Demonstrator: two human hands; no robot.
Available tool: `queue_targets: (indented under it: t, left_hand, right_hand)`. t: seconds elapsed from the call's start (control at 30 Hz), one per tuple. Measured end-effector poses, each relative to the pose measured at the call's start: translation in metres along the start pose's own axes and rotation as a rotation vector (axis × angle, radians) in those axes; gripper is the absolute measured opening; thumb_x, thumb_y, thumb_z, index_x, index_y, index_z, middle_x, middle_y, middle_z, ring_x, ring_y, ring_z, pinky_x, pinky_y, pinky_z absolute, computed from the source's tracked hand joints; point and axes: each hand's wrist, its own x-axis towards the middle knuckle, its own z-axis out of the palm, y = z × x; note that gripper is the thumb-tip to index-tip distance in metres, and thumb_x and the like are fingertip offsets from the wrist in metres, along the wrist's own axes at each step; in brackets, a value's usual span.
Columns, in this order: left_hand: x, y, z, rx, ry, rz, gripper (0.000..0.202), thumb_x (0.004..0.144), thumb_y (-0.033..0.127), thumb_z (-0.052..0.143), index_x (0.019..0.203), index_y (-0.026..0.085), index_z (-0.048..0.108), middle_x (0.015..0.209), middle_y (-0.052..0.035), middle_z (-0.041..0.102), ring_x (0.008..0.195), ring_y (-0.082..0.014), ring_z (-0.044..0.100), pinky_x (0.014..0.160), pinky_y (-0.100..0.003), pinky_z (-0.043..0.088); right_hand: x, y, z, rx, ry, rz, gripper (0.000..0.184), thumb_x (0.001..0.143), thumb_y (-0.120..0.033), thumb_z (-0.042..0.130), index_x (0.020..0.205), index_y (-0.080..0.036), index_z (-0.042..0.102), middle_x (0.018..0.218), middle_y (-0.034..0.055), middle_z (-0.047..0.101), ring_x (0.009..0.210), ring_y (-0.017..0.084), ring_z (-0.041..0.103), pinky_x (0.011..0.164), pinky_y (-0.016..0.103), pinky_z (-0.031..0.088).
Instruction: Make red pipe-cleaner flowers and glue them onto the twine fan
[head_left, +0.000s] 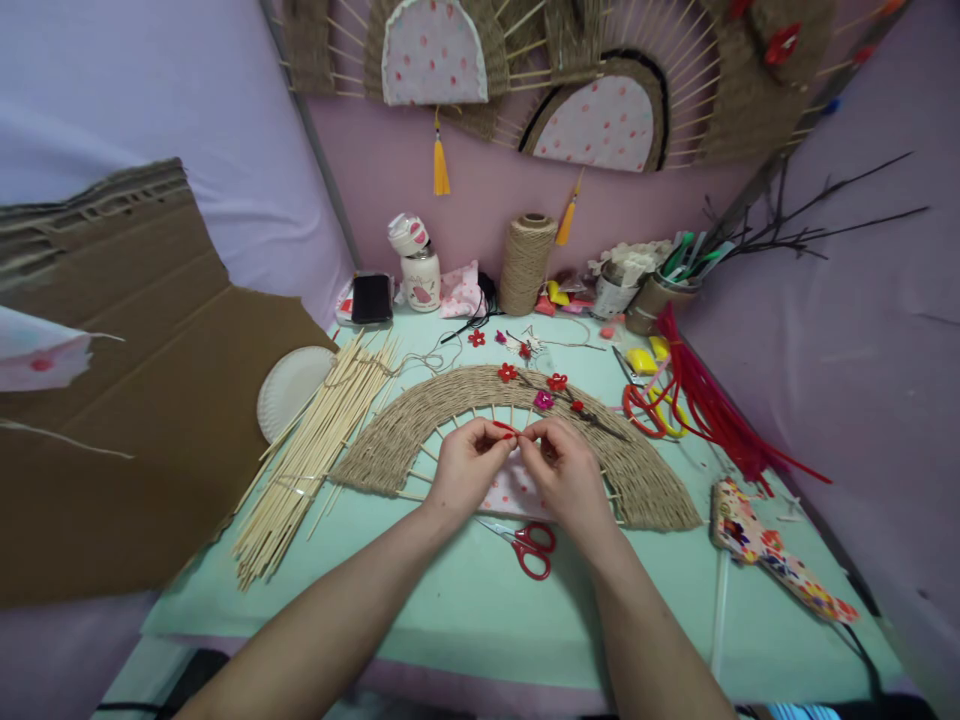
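My left hand (469, 465) and my right hand (564, 470) meet over the middle of a half-round woven twine fan (420, 420) with stick spokes. Both pinch a short red pipe cleaner piece (505, 428) between their fingertips. Small red and pink flowers (544, 392) and a dark twig lie on the weave just beyond the hands. Red-handled scissors (525, 545) rest on the green table (465, 610) right under my wrists. A spotted fabric centre shows between the hands.
A bundle of bamboo sticks (315, 450) and a paper plate (289, 390) lie at left beside cardboard (150, 400). Red pipe cleaners (712, 410) and a patterned glue gun (772, 555) are at right. A twine spool (525, 262), jars and a phone stand at the back.
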Motion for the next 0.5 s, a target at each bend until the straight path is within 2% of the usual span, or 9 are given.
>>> queue_targets:
  t: [0.17, 0.27, 0.4, 0.5]
  left_hand:
    - [0.0, -0.003, -0.001, 0.055, -0.016, 0.044, 0.003, 0.07, 0.016, 0.062, 0.069, 0.017, 0.064, 0.078, -0.0029, 0.068, 0.075, -0.0148, 0.061, 0.072, -0.026, 0.046]
    - [-0.002, -0.002, -0.003, 0.192, -0.043, 0.149, 0.006, 0.073, 0.015, 0.06, 0.071, 0.018, 0.064, 0.083, -0.004, 0.068, 0.081, -0.0166, 0.062, 0.076, -0.028, 0.047]
    - [-0.008, 0.003, -0.006, 0.438, -0.141, 0.419, 0.012, 0.08, 0.013, 0.055, 0.078, 0.02, 0.064, 0.09, -0.0059, 0.069, 0.091, -0.0187, 0.062, 0.084, -0.033, 0.045]
    - [-0.011, 0.007, -0.008, 0.502, -0.191, 0.58, 0.013, 0.082, 0.014, 0.054, 0.081, 0.021, 0.065, 0.092, -0.0063, 0.07, 0.093, -0.0198, 0.062, 0.087, -0.036, 0.043]
  right_hand:
    - [0.001, 0.004, 0.0, -0.006, -0.049, 0.043, 0.014, 0.085, -0.023, 0.051, 0.071, -0.02, 0.053, 0.074, 0.0015, 0.057, 0.071, 0.017, 0.05, 0.065, 0.029, 0.037]
    - [0.002, 0.006, -0.003, 0.058, -0.112, 0.158, 0.014, 0.083, -0.026, 0.051, 0.071, -0.02, 0.055, 0.068, 0.0001, 0.055, 0.065, 0.016, 0.049, 0.06, 0.028, 0.035]
    - [0.003, 0.008, -0.01, 0.374, -0.258, 0.417, 0.019, 0.08, -0.034, 0.053, 0.067, -0.019, 0.053, 0.057, -0.0045, 0.045, 0.052, 0.011, 0.039, 0.049, 0.024, 0.029]
    - [0.004, 0.008, -0.013, 0.699, -0.37, 0.595, 0.025, 0.075, -0.039, 0.059, 0.063, -0.019, 0.049, 0.053, -0.0069, 0.038, 0.047, 0.008, 0.031, 0.043, 0.022, 0.022]
